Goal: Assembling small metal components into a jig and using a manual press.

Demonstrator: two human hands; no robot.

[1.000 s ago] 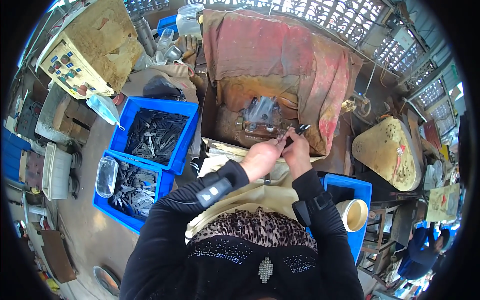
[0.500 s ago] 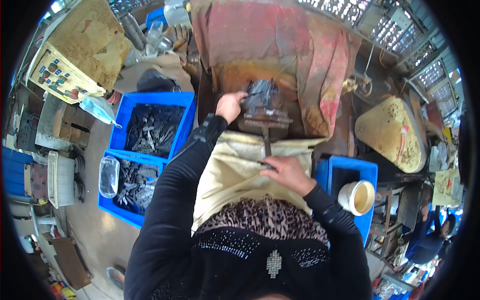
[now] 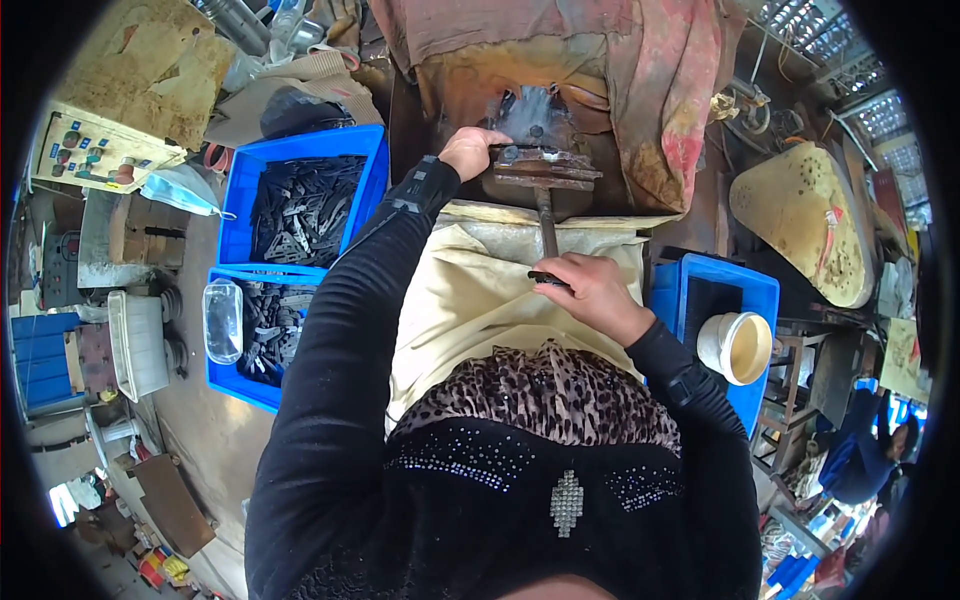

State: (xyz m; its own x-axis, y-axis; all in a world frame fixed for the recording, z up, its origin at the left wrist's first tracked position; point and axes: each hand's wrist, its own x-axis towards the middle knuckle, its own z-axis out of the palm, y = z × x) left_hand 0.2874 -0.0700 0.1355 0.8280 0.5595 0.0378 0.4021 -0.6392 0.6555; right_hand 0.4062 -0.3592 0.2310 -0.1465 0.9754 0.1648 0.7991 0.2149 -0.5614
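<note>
Right of labelled controls (image 3: pixel 95 156), left hand (image 3: pixel 466 154) curls, hold unclear; right hand (image 3: pixel 596 294) clutches a black piece (image 3: pixel 547 279).

Small dark piece (image 3: pixel 546 279), partly covered, held near the upright rod (image 3: pixel 546 225) of a rust-brown metal fixture (image 3: pixel 548 170) set crosswise.

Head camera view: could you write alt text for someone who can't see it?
A person's left hand is at a metal fixture, framed by draped reddish cloth; the right hand grips a small dark object above a cream cloth. Two blue bins of dark flat parts stand at left.
</note>
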